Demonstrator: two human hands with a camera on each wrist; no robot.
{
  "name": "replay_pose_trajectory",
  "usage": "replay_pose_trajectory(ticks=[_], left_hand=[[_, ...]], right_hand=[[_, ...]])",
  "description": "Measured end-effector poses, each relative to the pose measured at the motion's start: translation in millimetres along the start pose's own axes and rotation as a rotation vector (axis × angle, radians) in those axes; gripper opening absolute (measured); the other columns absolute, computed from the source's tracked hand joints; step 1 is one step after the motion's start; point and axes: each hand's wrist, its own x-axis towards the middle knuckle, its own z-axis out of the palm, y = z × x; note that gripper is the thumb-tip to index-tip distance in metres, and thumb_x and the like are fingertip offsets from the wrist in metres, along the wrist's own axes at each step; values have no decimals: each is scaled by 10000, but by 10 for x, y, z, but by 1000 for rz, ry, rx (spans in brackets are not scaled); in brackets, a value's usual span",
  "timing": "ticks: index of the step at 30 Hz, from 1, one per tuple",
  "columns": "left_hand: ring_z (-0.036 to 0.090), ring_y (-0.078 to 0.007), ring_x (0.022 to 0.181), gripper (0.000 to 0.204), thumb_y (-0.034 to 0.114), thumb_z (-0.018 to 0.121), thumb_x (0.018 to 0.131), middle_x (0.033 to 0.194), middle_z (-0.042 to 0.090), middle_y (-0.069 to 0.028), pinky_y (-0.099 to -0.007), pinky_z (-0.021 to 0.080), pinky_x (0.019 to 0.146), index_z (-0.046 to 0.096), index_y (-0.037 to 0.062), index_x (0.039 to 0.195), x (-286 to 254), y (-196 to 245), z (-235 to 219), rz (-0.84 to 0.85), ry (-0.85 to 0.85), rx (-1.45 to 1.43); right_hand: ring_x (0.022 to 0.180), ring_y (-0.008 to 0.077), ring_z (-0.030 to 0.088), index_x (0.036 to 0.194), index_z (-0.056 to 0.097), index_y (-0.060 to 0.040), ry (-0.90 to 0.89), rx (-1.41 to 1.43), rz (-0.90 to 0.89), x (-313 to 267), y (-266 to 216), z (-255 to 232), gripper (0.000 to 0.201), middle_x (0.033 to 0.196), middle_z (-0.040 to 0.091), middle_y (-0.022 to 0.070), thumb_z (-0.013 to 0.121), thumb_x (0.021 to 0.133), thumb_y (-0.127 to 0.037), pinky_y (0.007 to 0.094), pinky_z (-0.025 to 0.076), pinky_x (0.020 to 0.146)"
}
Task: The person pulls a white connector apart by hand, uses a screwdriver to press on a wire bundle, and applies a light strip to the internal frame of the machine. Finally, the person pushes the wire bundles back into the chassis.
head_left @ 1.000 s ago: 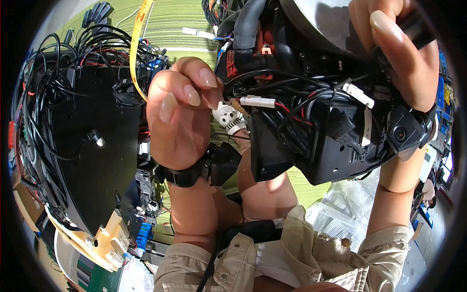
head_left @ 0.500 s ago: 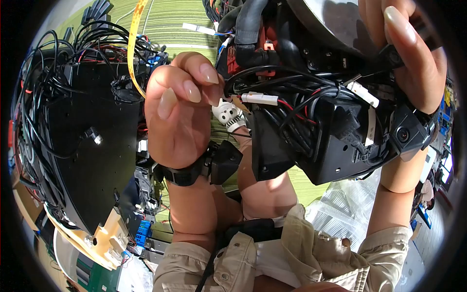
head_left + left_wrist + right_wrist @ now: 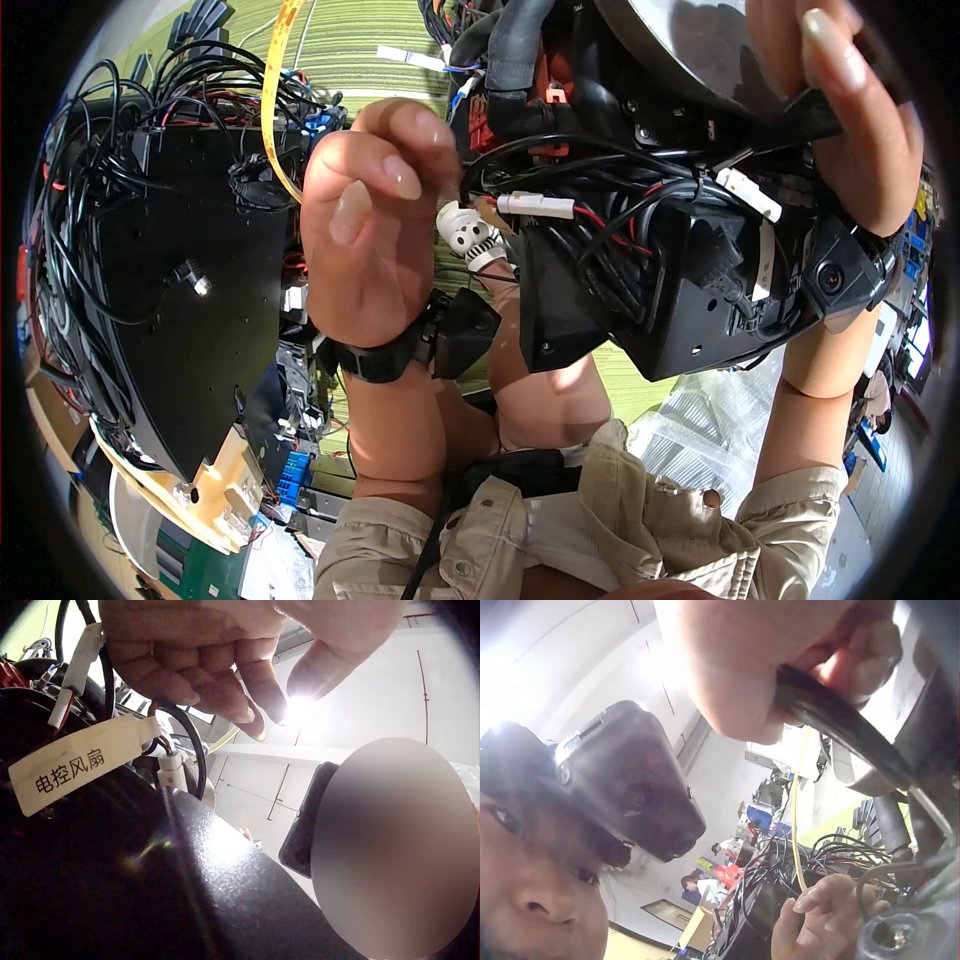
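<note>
1. Ground: green striped surface (image 3: 365, 75), worn-looking clear plastic wrap (image 3: 700, 430) crumpled at lower right. Pale ceiling and walls in both wrist views, bright light overhead.
2. Left side: large black panel (image 3: 205, 260), mass of black cables (image 3: 70, 210) round its upper and outer edges; cream bracket (image 3: 215, 505) below. Yellow strip (image 3: 272, 110) runs down beside the panel.
3. Black unit (image 3: 660, 330): right of centre, in front of the person, between the wrists. Cable bundle (image 3: 610, 270) lies across its face; red parts and thick black hoses above. White connector (image 3: 535, 205) on a red-and-black lead at the near left; white tag (image 3: 748, 194) farther right.
4. Left hand (image 3: 370, 220): raised just beside the unit's left end, palm up, fingers loosely bent and slightly spread, nothing gripped. Left wrist view: paper label (image 3: 71, 765) with printed Chinese characters hangs by a cable near this hand.
5. Right hand (image 3: 865, 130): above the unit's right end, fingers curled round a black-handled tool (image 3: 840, 720). Thin metal shaft (image 3: 735, 160) reaches toward the white tag; whether it touches, cannot tell.
6. Hands well apart, black wrist camera on each.
</note>
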Motion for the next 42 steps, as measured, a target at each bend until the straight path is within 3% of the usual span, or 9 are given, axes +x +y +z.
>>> replay_pose_trajectory(ticks=[6,12,13,14,16,20,23,25,42], left_hand=[[516,-303,1079,336,282,505,865,1168,544,-282,-373,362,935,544,-15,1016,24,6,63,-7,-57,178],[510,-278,1007,325,357,499,894,1076,580,-208,-403,342,939,525,53,1009,-23,34,85,-98,-170,311],[615,-333,933,238,159,516,860,1028,595,-299,-451,481,876,552,-65,931,7,-23,115,-8,-126,149],[615,-333,933,238,159,516,860,1028,595,-299,-451,481,876,552,-65,931,6,7,121,-6,-125,151],[506,-222,857,249,327,498,898,932,619,-154,-360,331,832,532,81,874,-9,92,127,-172,-130,266],[492,-203,797,241,317,486,900,889,628,-137,-346,315,789,523,91,827,14,91,123,-158,-142,342],[622,-252,808,148,106,489,860,877,649,-232,-337,500,732,567,-13,821,33,45,96,-9,-178,188],[491,-203,787,240,314,471,902,893,631,-143,-350,314,794,518,94,819,10,109,135,-147,-147,344],[483,-224,837,228,289,439,911,970,619,-184,-353,341,825,510,79,855,10,101,113,-139,-155,295]], right_hand=[[472,111,403,735,403,-114,-35,-73,-50,30,3,10,281,508,400,-2,602,865,-263,234,319,471],[489,114,400,741,414,-108,-52,-94,-69,71,-129,196,275,525,401,0,619,846,-259,239,313,481],[492,115,399,742,416,-108,-55,-97,-71,92,-138,229,274,528,402,1,622,842,-258,239,312,483],[495,115,398,743,418,-107,-58,-100,-74,77,-134,208,274,531,402,1,625,839,-258,240,311,485],[501,116,397,745,421,-105,-66,-105,-79,101,-200,308,273,537,403,2,631,833,-256,242,309,488],[512,118,395,750,429,-102,-80,-118,-90,101,-173,279,271,549,404,4,642,820,-253,245,305,495],[521,120,393,753,434,-99,-89,-129,-96,104,-163,272,271,558,405,5,651,810,-251,248,302,500],[527,121,392,755,438,-97,-95,-137,-99,105,-150,252,271,564,405,6,657,804,-249,249,300,504],[576,130,382,772,468,-82,-150,-190,-122,151,-186,350,284,613,410,14,705,749,-237,263,283,533]])
